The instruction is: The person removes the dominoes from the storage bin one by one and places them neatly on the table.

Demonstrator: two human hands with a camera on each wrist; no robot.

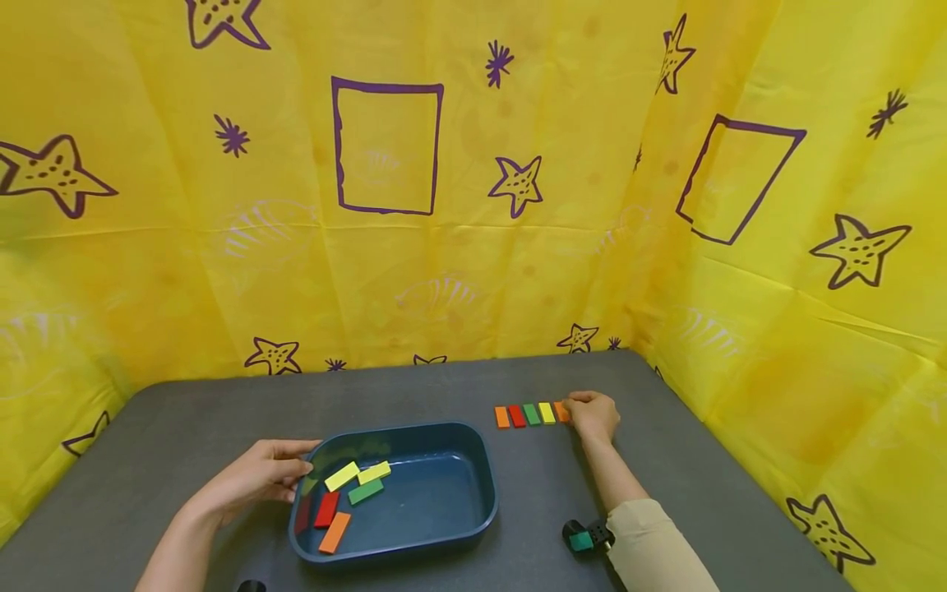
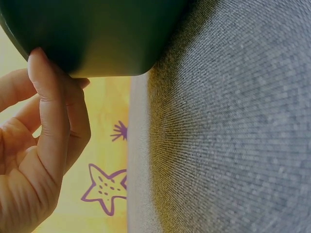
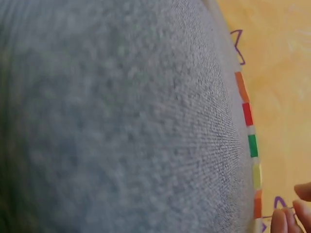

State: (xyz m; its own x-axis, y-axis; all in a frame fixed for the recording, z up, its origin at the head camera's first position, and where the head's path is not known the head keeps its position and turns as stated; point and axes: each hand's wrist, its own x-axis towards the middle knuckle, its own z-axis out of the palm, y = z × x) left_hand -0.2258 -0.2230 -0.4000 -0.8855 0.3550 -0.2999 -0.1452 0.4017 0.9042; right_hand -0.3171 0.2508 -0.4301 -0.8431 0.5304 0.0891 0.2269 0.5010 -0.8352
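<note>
My left hand [image 1: 270, 473] grips the left rim of a dark blue plastic bin [image 1: 484, 493], fingers and thumb at its upper edge. In the left wrist view the fingers [image 2: 48, 97] meet the bin's wall [image 2: 112, 39]. Inside lie two yellow blocks [image 1: 342, 476], a green block [image 1: 366, 492], a red block [image 1: 326, 510] and an orange block [image 1: 335, 533]. My right hand [image 1: 594, 413] is at the right end of a block row, fingertips over the last orange block [image 1: 561, 412]. The right wrist view shows those fingers [image 3: 279, 221] just above that block, a gap between.
The row continues leftward with a yellow block [image 1: 547, 413], a green block [image 1: 531, 414], a red block [image 1: 516, 416] and another orange block [image 1: 502, 417]. A yellow patterned cloth [image 1: 385, 288] hangs behind and right of the grey table [image 1: 414, 390]. A black device [image 1: 584, 536] sits by the right sleeve.
</note>
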